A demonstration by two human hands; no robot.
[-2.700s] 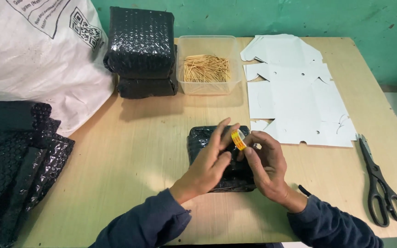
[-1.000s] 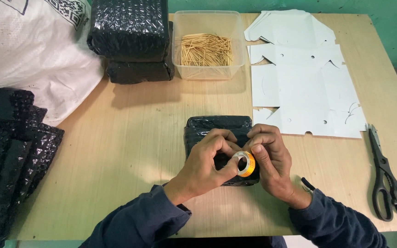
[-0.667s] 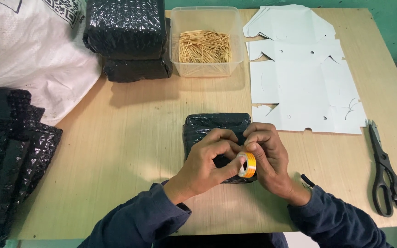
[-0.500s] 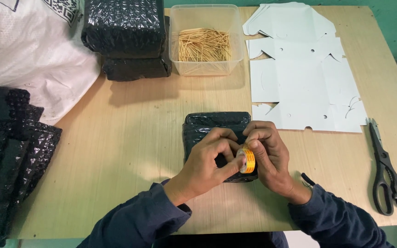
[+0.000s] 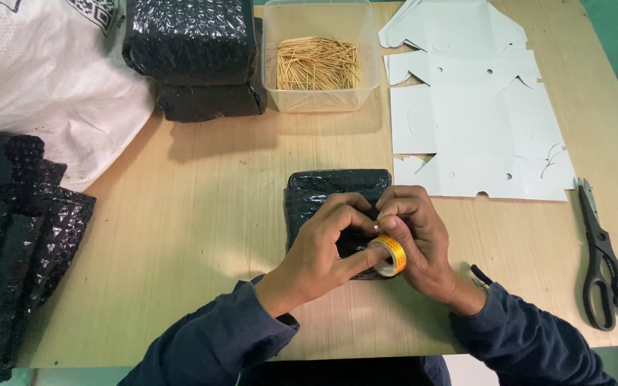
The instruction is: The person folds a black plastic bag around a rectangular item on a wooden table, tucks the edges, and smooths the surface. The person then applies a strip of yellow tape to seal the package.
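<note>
Both hands meet over a black bubble-wrapped parcel (image 5: 334, 189) that lies near the middle of the wooden table (image 5: 202, 207), close to the near edge. The right hand (image 5: 420, 239) holds a small roll of yellow tape (image 5: 389, 255) just above the parcel's near right corner, its fingers curled and clamped around the roll. The left hand (image 5: 320, 246) comes in from the left, thumb and forefinger pinched together at the roll's edge, touching the tape; whether they hold a loose end is too small to tell.

At the far side, two more black wrapped parcels (image 5: 194, 57) are stacked, and just to their right stands a clear plastic tub of thin wooden sticks (image 5: 320, 61). Flat white box blanks (image 5: 466, 107) lie to the far right. Black-handled scissors (image 5: 602, 261) rest near the right edge, well apart from the hands. A white sack (image 5: 37, 78) and a heap of black bubble wrap (image 5: 16, 236) fill the left side.
</note>
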